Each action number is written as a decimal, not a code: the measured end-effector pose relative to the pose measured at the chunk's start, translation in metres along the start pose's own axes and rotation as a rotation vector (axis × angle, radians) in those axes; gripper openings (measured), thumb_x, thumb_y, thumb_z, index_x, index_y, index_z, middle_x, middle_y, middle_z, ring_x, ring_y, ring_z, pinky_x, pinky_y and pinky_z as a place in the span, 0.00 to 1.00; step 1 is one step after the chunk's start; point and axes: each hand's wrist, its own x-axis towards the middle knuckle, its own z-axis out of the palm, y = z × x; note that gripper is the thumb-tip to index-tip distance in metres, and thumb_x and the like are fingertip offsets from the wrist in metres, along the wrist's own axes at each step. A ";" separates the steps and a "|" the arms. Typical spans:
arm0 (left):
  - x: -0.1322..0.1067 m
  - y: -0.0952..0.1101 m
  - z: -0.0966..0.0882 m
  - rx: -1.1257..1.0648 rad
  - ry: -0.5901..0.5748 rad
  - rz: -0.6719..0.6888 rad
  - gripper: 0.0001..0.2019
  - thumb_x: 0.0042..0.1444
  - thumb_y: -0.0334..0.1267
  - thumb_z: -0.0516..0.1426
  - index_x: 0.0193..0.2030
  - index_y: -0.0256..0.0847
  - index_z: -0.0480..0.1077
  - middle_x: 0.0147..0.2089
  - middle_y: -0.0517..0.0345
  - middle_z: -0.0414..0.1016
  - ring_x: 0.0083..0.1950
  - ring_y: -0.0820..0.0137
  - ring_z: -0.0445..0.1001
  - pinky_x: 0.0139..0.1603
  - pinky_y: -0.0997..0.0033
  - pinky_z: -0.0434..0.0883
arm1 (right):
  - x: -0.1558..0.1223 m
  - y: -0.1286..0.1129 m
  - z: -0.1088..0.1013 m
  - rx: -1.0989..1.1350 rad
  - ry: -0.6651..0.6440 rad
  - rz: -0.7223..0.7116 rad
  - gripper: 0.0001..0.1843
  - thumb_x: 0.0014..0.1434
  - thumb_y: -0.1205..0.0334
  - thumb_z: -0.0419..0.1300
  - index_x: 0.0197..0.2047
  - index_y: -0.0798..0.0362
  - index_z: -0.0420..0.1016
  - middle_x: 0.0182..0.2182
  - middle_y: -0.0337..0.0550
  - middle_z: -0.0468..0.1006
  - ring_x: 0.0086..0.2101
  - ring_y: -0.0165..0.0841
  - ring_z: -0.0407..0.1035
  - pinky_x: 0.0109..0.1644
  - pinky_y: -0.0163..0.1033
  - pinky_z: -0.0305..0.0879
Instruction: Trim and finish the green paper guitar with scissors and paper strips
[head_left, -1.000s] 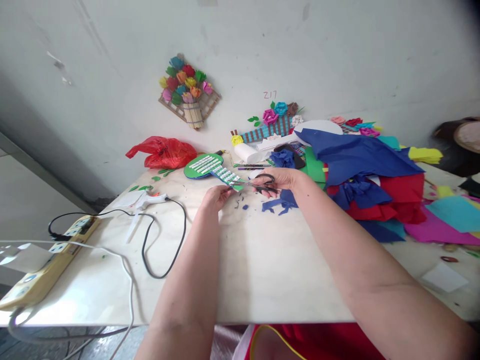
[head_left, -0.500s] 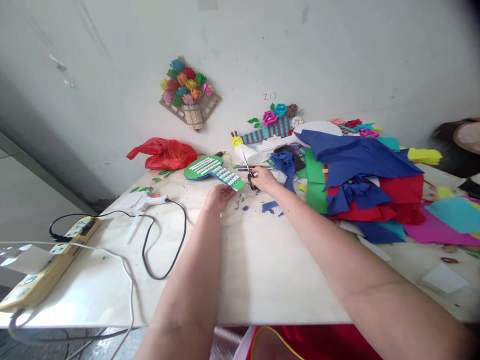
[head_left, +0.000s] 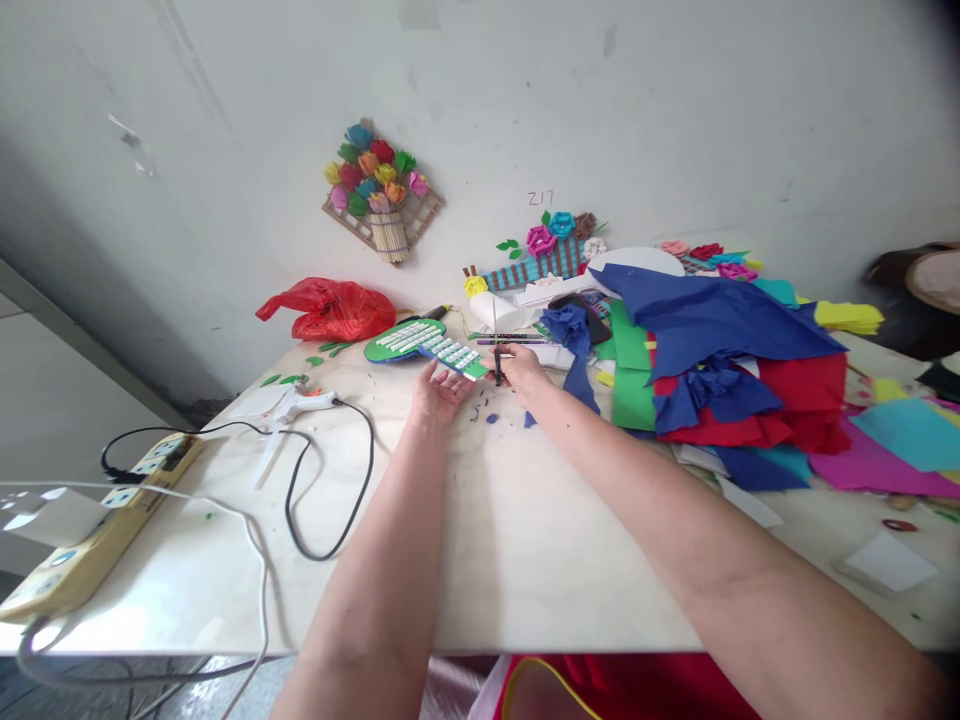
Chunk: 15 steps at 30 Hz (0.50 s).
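Note:
A paddle-shaped paper craft [head_left: 405, 340], green with a blue edge and rows of white strips, lies with its narrow handle pointing at me. My left hand [head_left: 441, 394] is palm up at the handle, its fingertips under the near edge and its thumb beside it. In my right hand [head_left: 521, 366] is a pair of scissors [head_left: 496, 345] with dark handles, blades pointing up and away from the craft. The right fingertips reach the handle's green end. Small blue paper scraps [head_left: 492, 418] lie just below the hands.
A glue gun [head_left: 300, 404] with a looping black cord and a power strip [head_left: 97, 530] occupy the left. A red plastic bag [head_left: 330, 308] sits behind. Stacked blue, red and green sheets [head_left: 720, 320] cover the right. Pens [head_left: 510, 338] lie beyond my right hand.
My left hand has turned more palm up at the craft's handle. The right hand has shifted slightly left, and the scissors now stand more upright. The craft has moved slightly left.

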 end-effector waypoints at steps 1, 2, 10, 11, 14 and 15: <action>0.001 0.000 -0.001 -0.025 -0.009 0.008 0.13 0.54 0.47 0.50 0.33 0.36 0.61 0.33 0.45 0.72 0.38 0.63 0.74 0.40 0.61 0.72 | 0.000 0.000 0.000 0.002 -0.016 -0.003 0.12 0.42 0.72 0.61 0.32 0.54 0.66 0.17 0.31 0.68 0.18 0.23 0.64 0.18 0.28 0.57; 0.002 0.000 -0.001 -0.046 -0.023 0.024 0.17 0.54 0.52 0.49 0.35 0.36 0.62 0.35 0.45 0.72 0.40 0.63 0.74 0.41 0.61 0.72 | -0.001 0.000 0.000 0.001 -0.032 -0.011 0.13 0.42 0.71 0.61 0.33 0.54 0.66 0.17 0.31 0.68 0.18 0.23 0.64 0.17 0.27 0.55; 0.006 0.004 0.001 -0.070 -0.093 0.256 0.32 0.50 0.65 0.33 0.40 0.41 0.62 0.38 0.50 0.73 0.43 0.65 0.73 0.41 0.62 0.71 | 0.011 0.015 -0.002 0.093 -0.241 -0.029 0.19 0.36 0.67 0.65 0.34 0.52 0.67 0.19 0.29 0.70 0.19 0.23 0.65 0.20 0.28 0.57; 0.006 0.005 0.001 -0.072 -0.100 0.285 0.33 0.50 0.65 0.32 0.40 0.41 0.62 0.38 0.49 0.73 0.43 0.65 0.73 0.41 0.63 0.71 | 0.012 0.017 -0.003 0.121 -0.263 -0.028 0.20 0.34 0.67 0.66 0.34 0.52 0.67 0.20 0.29 0.70 0.19 0.23 0.65 0.21 0.28 0.57; 0.002 0.007 0.003 -0.032 -0.134 0.357 0.31 0.52 0.63 0.33 0.41 0.41 0.63 0.37 0.50 0.73 0.41 0.67 0.73 0.40 0.64 0.71 | 0.017 0.022 -0.006 0.180 -0.319 -0.013 0.22 0.32 0.66 0.67 0.34 0.53 0.67 0.20 0.30 0.70 0.19 0.23 0.64 0.19 0.28 0.56; 0.002 0.007 0.004 -0.011 -0.143 0.370 0.30 0.53 0.62 0.34 0.41 0.41 0.63 0.37 0.50 0.73 0.40 0.67 0.73 0.40 0.65 0.71 | 0.018 0.023 -0.008 0.191 -0.330 -0.007 0.22 0.32 0.65 0.67 0.34 0.53 0.68 0.19 0.30 0.69 0.18 0.23 0.64 0.18 0.28 0.54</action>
